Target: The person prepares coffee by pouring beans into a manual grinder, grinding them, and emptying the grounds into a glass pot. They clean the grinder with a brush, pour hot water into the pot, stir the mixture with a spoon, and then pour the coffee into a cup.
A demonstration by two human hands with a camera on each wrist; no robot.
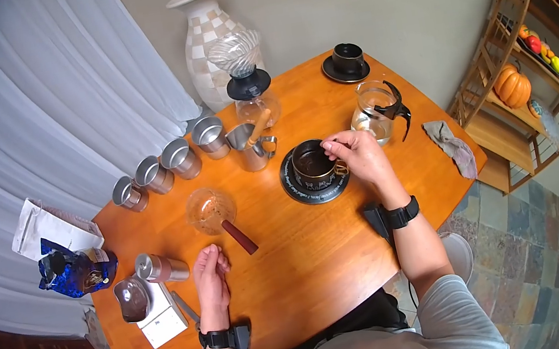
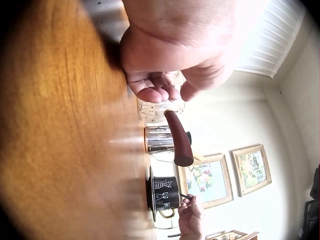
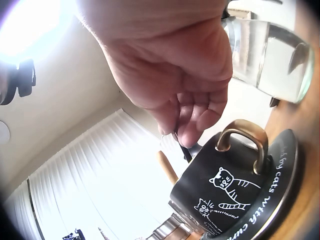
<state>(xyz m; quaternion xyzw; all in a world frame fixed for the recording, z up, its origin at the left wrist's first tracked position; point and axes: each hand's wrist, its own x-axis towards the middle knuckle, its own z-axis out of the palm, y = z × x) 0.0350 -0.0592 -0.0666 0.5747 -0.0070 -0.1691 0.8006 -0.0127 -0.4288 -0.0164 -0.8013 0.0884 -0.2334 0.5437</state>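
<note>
Between thumb and fingers, my right hand (image 1: 358, 156) pinches a thin dark handle (image 3: 184, 150) that reaches down into the black cup (image 3: 215, 182). The cup has white cat drawings and a gold handle, and stands on a black saucer (image 1: 319, 196) with white lettering. Dark liquid shows inside the cup in the head view; the lower end of the handle is hidden. My left hand (image 1: 211, 279) rests on the table with its fingers loosely curled and holding nothing. Near it is a clear glass vessel (image 1: 211, 211) with a dark red handle (image 2: 179, 140), flecked with brown bits.
Several metal cups (image 1: 181, 159) line the far left edge beside a metal pitcher (image 1: 247, 152). A glass dripper (image 1: 249, 84), a water jug (image 1: 374, 115) and another black cup (image 1: 349, 57) stand farther back. A cloth (image 1: 451, 147) lies right; bags and a white scale (image 1: 164, 323) are left.
</note>
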